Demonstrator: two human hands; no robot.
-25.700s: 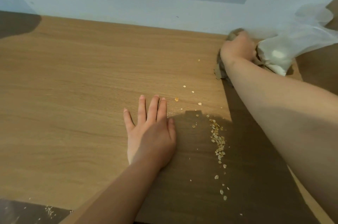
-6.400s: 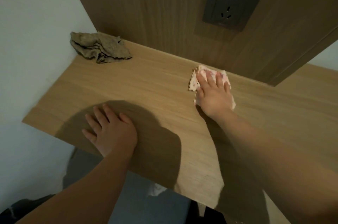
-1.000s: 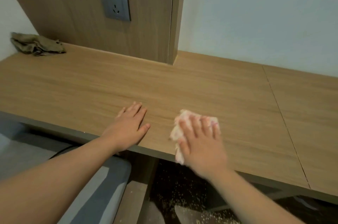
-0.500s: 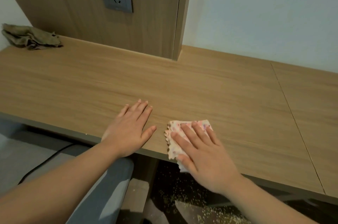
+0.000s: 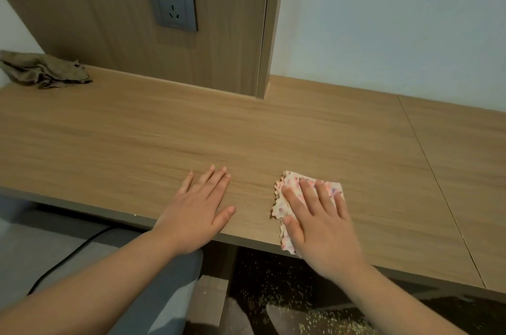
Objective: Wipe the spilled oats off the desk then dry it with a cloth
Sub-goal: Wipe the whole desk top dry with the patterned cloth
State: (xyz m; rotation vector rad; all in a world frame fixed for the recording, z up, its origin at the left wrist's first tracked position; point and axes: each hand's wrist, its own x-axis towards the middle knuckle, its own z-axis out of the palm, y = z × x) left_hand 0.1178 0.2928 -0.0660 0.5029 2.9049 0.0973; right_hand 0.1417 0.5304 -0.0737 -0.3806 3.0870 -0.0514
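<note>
My right hand (image 5: 320, 225) presses flat, fingers straight, on a small white cloth with pink dots (image 5: 282, 197) at the front edge of the wooden desk (image 5: 191, 126). Part of the cloth hangs over the edge under my palm. My left hand (image 5: 198, 208) rests flat on the desk a little to the left of the cloth, fingers spread. A crumpled brown-grey rag (image 5: 41, 71) lies at the far left back corner. Spilled oats (image 5: 301, 312) lie scattered on the dark floor below the desk. I see no oats on the desk top.
A wooden panel with a grey power socket (image 5: 172, 3) stands at the back of the desk. A seam (image 5: 427, 159) crosses the desk top on the right. A black cable (image 5: 68, 255) runs under the desk beside a grey seat (image 5: 169, 299).
My right hand has slid the dotted cloth a little to the right along the front edge. My left hand stays flat in nearly the same place.
</note>
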